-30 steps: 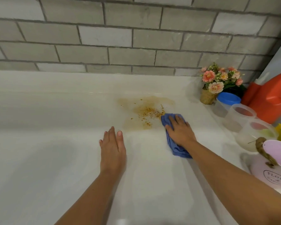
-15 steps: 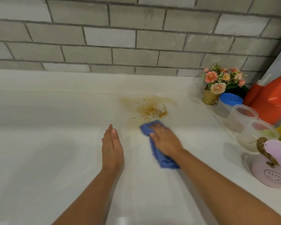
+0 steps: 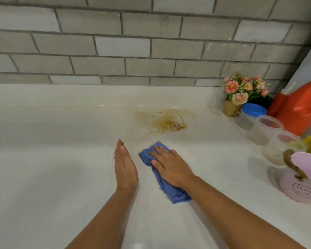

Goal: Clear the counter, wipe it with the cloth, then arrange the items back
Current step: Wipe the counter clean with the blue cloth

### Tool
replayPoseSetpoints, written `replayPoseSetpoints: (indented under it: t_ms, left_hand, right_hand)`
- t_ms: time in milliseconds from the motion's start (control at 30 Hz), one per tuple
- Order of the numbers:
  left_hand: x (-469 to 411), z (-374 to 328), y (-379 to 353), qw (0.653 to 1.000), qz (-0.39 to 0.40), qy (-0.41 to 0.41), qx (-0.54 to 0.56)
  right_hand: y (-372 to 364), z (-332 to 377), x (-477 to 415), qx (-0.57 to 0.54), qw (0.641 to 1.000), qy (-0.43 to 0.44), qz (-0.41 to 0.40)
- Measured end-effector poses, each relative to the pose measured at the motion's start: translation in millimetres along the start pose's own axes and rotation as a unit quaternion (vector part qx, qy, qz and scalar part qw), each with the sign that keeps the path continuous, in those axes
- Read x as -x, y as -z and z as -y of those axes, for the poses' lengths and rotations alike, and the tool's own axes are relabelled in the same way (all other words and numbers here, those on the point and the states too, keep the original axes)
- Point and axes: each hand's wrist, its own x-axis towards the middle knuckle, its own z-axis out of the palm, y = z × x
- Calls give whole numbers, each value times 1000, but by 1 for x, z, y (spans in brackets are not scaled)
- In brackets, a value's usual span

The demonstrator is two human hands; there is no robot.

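Note:
A blue cloth [image 3: 171,189] lies crumpled on the white counter [image 3: 52,159], and my right hand [image 3: 171,164] presses flat on it with straight fingers. Just beyond the cloth is a brown stain with dark specks [image 3: 169,123]. My left hand [image 3: 125,167] stands on its edge on the counter, fingers straight, close to the cloth's left side and holding nothing.
Along the right edge stand a small pot of pink flowers [image 3: 238,95], a blue-lidded tub [image 3: 252,112], two clear plastic containers [image 3: 267,128], an orange detergent jug [image 3: 302,108] and a pink bucket [image 3: 305,178]. A grey brick wall [image 3: 133,42] backs the counter.
My right hand has slid the cloth to the left and toward me, off the stain's lower edge. My left hand has tipped from flat onto its edge.

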Motion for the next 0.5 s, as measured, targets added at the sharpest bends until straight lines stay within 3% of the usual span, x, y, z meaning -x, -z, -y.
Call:
replayPoseSetpoints:
  t_ms: [133,267,333,500]
  left_hand:
    - [2,-1,0,999,-3,25,45]
    - [-1,-3,1,996,-10,31,79]
    - [0,-6,5,996,-21,12,86]
    - [-7,-22,37,994,-43,-56,78]
  right_hand:
    - [20,-62,3,20,985,-164,-48]
    - [18,-52,-32,42,961,-271,-40]
    - [7,-22,-45,42,969,-243,-24]
    - [-18,67,-53,48,997,-59,15]
